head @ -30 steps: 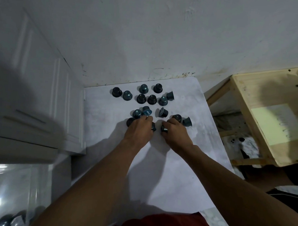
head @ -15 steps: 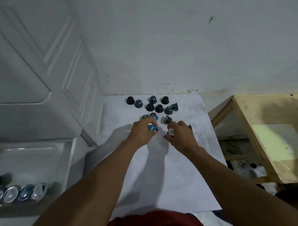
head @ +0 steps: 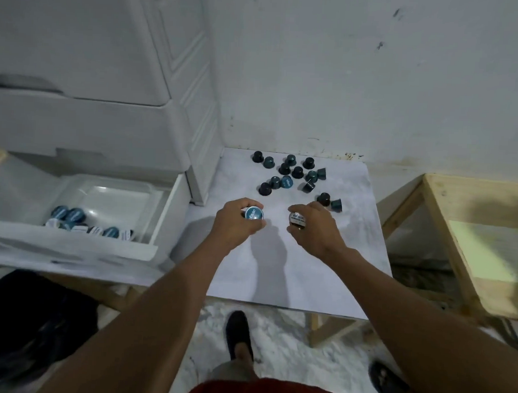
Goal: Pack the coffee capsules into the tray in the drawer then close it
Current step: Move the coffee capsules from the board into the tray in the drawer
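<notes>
Coffee capsules (head: 297,172), small dark-teal foil-lidded cups, are scattered on the far white table (head: 277,286). One is clasped around its body by the left hand (head: 235,225), another by the right hand (head: 317,233). They are judged light, rigid and slick, best pinched at the sides.

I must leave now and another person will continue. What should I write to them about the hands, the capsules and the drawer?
Left hand holds one blue-lidded capsule; right hand holds one silver-lidded capsule, both above the white table.
Done: packed capsules lie at the front of the tray in the open drawer.
Left: place these two, pack the loose capsules at the table's far end, close the drawer.
</notes>
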`<action>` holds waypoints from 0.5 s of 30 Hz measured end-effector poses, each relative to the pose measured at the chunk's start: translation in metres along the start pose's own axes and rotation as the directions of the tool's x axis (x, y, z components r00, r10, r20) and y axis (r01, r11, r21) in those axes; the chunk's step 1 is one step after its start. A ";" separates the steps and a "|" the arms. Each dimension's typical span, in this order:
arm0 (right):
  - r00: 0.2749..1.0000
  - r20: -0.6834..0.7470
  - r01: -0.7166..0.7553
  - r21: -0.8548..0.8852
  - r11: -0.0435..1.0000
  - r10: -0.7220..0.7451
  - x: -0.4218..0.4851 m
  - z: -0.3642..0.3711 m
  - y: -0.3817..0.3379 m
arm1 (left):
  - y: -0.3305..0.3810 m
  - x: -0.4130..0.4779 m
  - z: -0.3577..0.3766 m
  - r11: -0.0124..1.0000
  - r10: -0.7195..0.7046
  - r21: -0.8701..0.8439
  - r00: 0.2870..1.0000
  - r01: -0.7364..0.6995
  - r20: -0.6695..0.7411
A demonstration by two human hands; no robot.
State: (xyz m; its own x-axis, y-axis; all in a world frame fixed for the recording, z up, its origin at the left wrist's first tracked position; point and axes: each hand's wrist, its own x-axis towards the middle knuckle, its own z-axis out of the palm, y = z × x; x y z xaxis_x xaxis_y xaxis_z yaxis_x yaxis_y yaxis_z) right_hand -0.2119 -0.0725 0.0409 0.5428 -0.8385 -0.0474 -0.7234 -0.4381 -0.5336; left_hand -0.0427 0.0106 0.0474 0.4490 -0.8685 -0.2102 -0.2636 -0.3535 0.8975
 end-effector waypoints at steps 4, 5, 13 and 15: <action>0.996 0.002 0.092 0.036 0.995 -0.092 -0.016 0.003 -0.032 | -0.006 -0.037 -0.023 0.993 0.028 0.119 0.996 -0.019 -0.081; 0.994 0.002 0.112 0.047 0.993 -0.112 -0.018 0.004 -0.041 | -0.009 -0.044 -0.031 0.993 0.046 0.112 0.993 -0.033 -0.113; 0.960 -0.031 0.279 0.109 0.954 -0.277 -0.015 0.035 -0.120 | -0.033 -0.080 -0.109 0.993 0.118 0.004 0.951 -0.122 -0.285; 0.951 -0.035 0.309 0.110 0.945 -0.307 -0.012 0.046 -0.145 | -0.044 -0.085 -0.133 0.992 0.129 0.033 0.940 -0.125 -0.316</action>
State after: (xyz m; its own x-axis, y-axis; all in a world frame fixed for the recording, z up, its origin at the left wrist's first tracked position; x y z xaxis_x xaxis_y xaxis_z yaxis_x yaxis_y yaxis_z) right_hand -0.0939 0.0162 0.0805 0.7234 -0.6741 0.1489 -0.4683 -0.6377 -0.6116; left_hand 0.0438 0.1463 0.0776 0.6581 -0.7519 0.0405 -0.3454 -0.2536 0.9035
